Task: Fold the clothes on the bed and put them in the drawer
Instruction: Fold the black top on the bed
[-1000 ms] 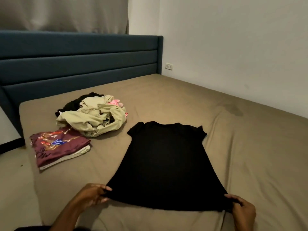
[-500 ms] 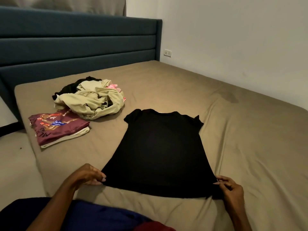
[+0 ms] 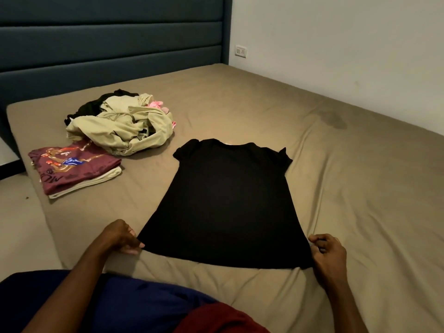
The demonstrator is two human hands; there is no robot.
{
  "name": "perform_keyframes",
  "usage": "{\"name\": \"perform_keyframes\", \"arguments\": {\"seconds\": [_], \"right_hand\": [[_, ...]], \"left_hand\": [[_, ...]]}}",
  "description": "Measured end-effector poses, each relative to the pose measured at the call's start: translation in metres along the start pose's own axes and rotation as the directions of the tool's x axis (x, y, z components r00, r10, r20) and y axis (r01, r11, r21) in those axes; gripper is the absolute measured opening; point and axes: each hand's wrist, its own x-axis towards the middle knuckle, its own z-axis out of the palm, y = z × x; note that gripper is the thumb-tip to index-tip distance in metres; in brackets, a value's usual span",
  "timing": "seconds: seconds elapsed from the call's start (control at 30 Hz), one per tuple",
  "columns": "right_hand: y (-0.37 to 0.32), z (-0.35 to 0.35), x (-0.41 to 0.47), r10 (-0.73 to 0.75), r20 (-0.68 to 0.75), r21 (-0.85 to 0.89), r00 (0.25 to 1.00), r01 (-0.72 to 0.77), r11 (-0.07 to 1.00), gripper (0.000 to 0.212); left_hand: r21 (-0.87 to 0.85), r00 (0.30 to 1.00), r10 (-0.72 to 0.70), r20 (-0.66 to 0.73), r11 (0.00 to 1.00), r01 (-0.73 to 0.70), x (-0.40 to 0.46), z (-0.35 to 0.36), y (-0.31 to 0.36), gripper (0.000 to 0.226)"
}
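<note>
Olive sheeting covers the bed (image 3: 336, 188), which is backed by a blue padded headboard (image 3: 108, 39). At its middle a black T-shirt (image 3: 228, 200) is spread flat, neck away. Beyond it to the left, an unfolded heap of clothes (image 3: 120, 126) is left to be done, and a small folded stack (image 3: 77, 169) is already finished. No drawer is seen. One hem corner is pinched by the left hand (image 3: 122, 236); the other is gripped by the curled right hand (image 3: 328, 248). Folding of this shirt seems not yet begun.
</note>
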Motion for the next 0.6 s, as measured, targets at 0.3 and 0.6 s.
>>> {"name": "perform_keyframes", "arguments": {"seconds": [0.3, 0.6], "right_hand": [[-0.018, 0.033, 0.083, -0.168, -0.043, -0.315, 0.985, 0.146, 0.938, 0.010], [-0.034, 0.112, 0.229, 0.120, -0.037, 0.025, 0.992, -0.119, 0.993, 0.020]], "left_hand": [[0.589, 0.889, 0.425, -0.170, 0.767, -0.254, 0.020, -0.012, 0.004, 0.019], [0.475, 0.734, 0.550, -0.398, 0.808, -0.348, 0.081, 0.037, 0.078, 0.021]]}}
